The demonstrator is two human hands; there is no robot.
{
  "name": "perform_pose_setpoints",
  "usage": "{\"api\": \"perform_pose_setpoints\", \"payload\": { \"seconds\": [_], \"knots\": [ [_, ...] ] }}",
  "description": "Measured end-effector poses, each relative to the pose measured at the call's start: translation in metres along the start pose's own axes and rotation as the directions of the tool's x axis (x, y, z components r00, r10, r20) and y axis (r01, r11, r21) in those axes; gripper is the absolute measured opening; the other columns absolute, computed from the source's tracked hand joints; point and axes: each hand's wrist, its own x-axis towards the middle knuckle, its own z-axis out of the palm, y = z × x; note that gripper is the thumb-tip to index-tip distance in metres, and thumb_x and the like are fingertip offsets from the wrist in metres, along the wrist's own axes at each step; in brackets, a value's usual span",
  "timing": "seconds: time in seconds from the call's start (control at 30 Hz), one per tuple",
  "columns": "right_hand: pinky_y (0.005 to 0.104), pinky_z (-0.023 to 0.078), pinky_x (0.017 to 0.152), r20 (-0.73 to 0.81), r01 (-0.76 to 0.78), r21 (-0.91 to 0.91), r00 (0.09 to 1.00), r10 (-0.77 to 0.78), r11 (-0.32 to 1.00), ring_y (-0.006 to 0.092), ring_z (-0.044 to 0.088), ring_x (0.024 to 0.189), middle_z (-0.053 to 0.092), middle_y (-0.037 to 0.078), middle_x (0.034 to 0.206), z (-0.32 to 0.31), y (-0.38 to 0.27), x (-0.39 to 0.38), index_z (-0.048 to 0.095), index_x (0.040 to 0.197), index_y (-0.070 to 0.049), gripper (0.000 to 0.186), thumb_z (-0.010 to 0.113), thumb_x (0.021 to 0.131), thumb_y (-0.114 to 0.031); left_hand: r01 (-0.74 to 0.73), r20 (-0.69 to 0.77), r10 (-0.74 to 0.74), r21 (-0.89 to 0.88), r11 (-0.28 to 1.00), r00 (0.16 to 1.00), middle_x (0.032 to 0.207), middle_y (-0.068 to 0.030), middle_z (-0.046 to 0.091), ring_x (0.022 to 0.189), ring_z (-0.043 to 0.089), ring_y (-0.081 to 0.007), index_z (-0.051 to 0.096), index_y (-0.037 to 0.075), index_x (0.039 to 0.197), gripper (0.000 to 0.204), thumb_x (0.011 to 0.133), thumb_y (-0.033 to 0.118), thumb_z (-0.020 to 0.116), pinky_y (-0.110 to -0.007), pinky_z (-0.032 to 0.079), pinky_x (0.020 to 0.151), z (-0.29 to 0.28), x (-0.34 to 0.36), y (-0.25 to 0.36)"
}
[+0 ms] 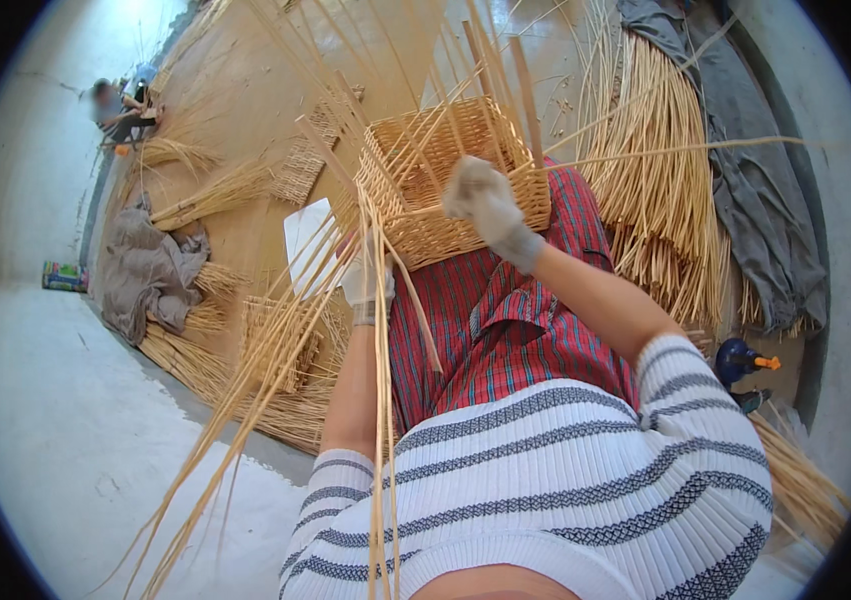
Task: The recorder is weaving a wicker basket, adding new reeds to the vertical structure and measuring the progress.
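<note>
Likely light and springy, the wicker basket (445, 236) sits across the red cloth (505, 325); I'd grasp its rim. Above the cloth, my right hand (485, 200) curls its fingers tight, load unclear; left of it, my left hand's (365, 287) grip I can't tell.

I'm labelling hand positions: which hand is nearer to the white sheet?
Left. The left hand shows close beside the white sheet, by the near left corner of the basket; the right hand is farther off, over the basket's near rim.
</note>
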Motion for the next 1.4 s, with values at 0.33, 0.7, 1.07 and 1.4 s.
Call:
{"api": "perform_pose_setpoints", "payload": {
  "seconds": [0.33,0.7,1.07,1.4],
  "knots": [
    [0.0363,0.053,0.08,0.071,0.082,-0.319,0.996,-0.062,0.944,0.0167,0.057,0.068,0.055,0.005,0.07,0.042,-0.043,-0.063,0.05,0.088,-0.004,0.056,0.044,0.099,-0.059,-0.198,-0.027,0.196,-0.189,0.962,0.98,0.12,-0.0164,0.064,0.108,0.062,-0.0279,0.05,0.001,0.135,0.054,0.084,0.001,0.071,-0.036,0.047,0.098,0.006,0.011,0.065],
    [0.0278,0.056,0.071,-0.303,-0.177,-0.414,0.952,0.048,0.893,0.0162,0.069,0.08,0.071,0.007,0.093,-0.025,-0.074,-0.024,0.065,0.109,-0.003,0.022,0.068,0.095,-0.02,-0.259,-0.033,0.257,-0.177,0.95,0.966,0.135,-0.0207,0.056,0.095,0.069,-0.0263,0.036,0.003,0.149,0.079,0.086,0.027,0.076,-0.034,0.059,0.072,0.023,0.05,0.047],
    [0.0282,0.055,0.078,-0.302,-0.192,-0.467,0.952,0.048,0.863,0.0142,0.066,0.087,0.069,0.007,0.098,-0.023,-0.067,-0.021,0.063,0.105,-0.005,0.011,0.054,0.101,-0.009,0.107,0.247,0.077,-0.653,0.75,0.966,0.076,-0.007,0.061,0.054,0.064,-0.0144,0.058,0.002,0.089,0.028,0.092,0.026,0.071,-0.029,0.054,0.047,0.013,0.034,0.072],
    [0.0295,0.053,0.085,0.294,0.131,-0.269,0.955,-0.048,0.954,0.0172,0.058,0.105,0.054,0.014,0.127,0.112,-0.055,0.128,0.035,0.151,-0.012,0.065,0.052,0.091,0.002,0.232,0.162,-0.167,-0.715,0.66,0.973,0.062,-0.0008,0.052,0.044,0.057,-0.0134,0.059,0.004,0.087,0.04,0.096,0.043,0.064,-0.029,0.048,0.039,0.034,0.032,0.085]
  ]
}}
